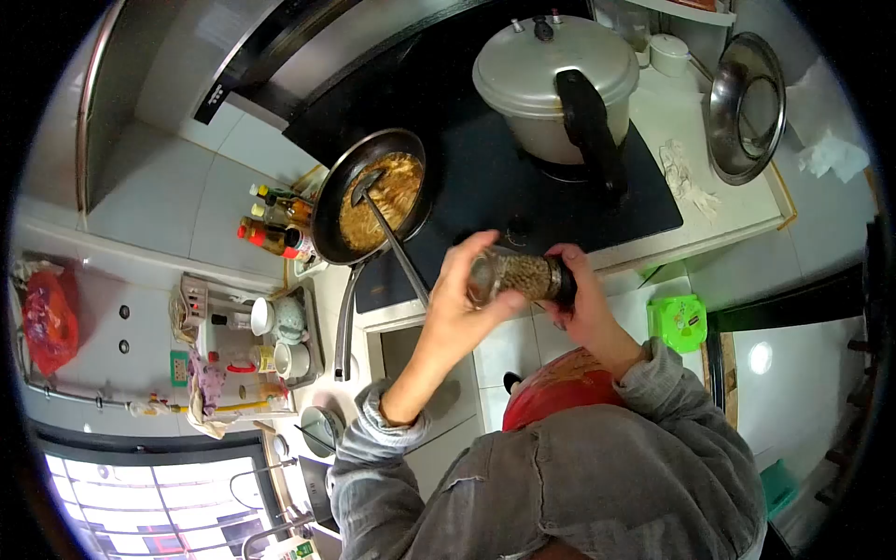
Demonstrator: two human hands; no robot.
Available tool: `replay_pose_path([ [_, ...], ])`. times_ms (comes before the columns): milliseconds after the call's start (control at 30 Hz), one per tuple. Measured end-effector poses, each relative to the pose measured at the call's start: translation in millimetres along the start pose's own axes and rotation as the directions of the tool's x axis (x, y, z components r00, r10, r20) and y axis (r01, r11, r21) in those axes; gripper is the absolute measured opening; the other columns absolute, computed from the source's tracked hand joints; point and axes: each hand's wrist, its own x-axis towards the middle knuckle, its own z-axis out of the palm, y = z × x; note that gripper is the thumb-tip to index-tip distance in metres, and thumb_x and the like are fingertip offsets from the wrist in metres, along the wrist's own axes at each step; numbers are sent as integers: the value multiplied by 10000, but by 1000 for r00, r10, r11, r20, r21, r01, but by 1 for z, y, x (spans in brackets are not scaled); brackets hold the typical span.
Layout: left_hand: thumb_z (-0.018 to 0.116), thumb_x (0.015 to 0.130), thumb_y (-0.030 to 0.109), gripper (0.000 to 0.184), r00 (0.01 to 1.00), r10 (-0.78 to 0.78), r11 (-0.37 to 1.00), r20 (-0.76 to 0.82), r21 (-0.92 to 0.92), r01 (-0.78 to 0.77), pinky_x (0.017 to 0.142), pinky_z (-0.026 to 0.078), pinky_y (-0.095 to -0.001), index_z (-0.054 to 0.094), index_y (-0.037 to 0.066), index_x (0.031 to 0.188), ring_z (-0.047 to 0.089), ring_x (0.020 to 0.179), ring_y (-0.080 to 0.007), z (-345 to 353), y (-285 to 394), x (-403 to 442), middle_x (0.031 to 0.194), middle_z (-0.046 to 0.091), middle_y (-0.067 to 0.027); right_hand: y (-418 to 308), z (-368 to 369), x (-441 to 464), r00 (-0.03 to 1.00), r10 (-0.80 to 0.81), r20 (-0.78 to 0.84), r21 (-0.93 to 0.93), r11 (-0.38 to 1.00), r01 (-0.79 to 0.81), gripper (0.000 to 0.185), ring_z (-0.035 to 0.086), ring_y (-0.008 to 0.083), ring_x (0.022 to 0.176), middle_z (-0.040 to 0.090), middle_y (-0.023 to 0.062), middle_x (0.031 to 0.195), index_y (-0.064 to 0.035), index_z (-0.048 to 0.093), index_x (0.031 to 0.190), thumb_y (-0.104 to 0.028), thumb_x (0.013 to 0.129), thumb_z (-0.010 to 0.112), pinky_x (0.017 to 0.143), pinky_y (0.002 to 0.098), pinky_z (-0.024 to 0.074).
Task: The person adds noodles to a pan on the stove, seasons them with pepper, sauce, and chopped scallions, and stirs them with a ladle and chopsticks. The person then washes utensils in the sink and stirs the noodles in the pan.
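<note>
A clear pepper grinder (527, 276) with pale brown grains and a black cap is held sideways between my two hands, over the counter's front edge. My left hand (459, 303) is wrapped around its glass end. My right hand (586, 297) grips the black cap end. Beyond my left hand, a dark frying pan (322, 219) stands on the black cooktop (471, 210) with brown, saucy food (401, 187) in it. A spatula (397, 245) rests in the food, its handle slanting over the pan's rim toward my left wrist.
A pressure cooker (523, 79) sits on the cooktop's right. Sauce bottles (271, 233) stand beside the pan. The pan's handle (345, 327) juts over the counter edge. A metal basin (723, 121) leans at the right, near a crumpled cloth (686, 173). Dishes (292, 359) sit at the left.
</note>
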Motion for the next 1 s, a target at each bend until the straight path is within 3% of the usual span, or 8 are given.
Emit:
replay_pose_path([
  [100,587,810,427,486,650,-715,487,257,-485,727,451,341,-183,454,130,1170,467,601,-80,-3,1,-18,1045,471,-35,-27,20,-6,967,-226,-121,-346,922,173,295,457,117,876,468,34,996,-106,470,1028,-346,858,489,655,250,419],
  [233,522,841,474,441,367,-858,177,359,-466,867,430,284,-165,457,149,1131,436,560,-54,-4,0,-17,887,502,18,-26,10,-6,609,-692,388,-571,338,748,305,470,140,858,483,82,950,-37,455,1033,-146,775,575,757,273,394],
  [333,649,716,367,358,991,-133,980,33,151,126,455,406,-239,552,128,964,506,645,-140,1,6,-14,872,541,-11,0,2,-7,918,-370,144,-423,816,395,449,482,189,988,498,124,1051,-41,444,1111,-111,712,638,842,303,391],
  [433,728,574,279,404,818,258,726,515,455,-516,537,492,-296,603,100,913,544,748,-205,8,45,-6,967,546,-73,34,-2,-16,880,-234,415,-193,922,336,564,474,215,1067,494,122,1129,-57,429,1188,-46,677,667,899,320,383],
  [633,691,714,299,557,977,-186,981,100,-39,191,488,434,-228,456,124,1188,542,730,-147,-8,0,-13,1015,510,-85,-10,6,0,975,-219,42,-261,939,222,321,489,131,876,502,58,998,-66,460,1089,-203,817,560,752,260,418],
  [833,561,822,432,475,473,-825,264,310,-530,806,420,333,-203,435,106,1144,482,595,-73,-2,-4,-20,944,504,-3,-25,7,0,570,-713,409,-581,278,765,310,498,185,806,479,86,1015,-31,443,1054,-231,838,542,714,329,416],
  [933,702,695,324,408,947,-313,941,-72,115,319,482,436,-269,534,77,974,558,673,-169,1,17,-19,891,538,-58,9,-4,5,980,-181,78,-48,982,185,434,519,182,875,496,85,1034,-50,440,1092,-238,757,643,711,276,430],
  [1000,784,563,241,450,984,151,818,97,547,-179,570,502,-323,576,55,916,591,763,-251,6,41,-14,909,536,-124,29,2,4,987,125,103,149,979,-140,332,498,120,750,517,34,949,-89,455,1053,-318,824,529,579,236,390],
])
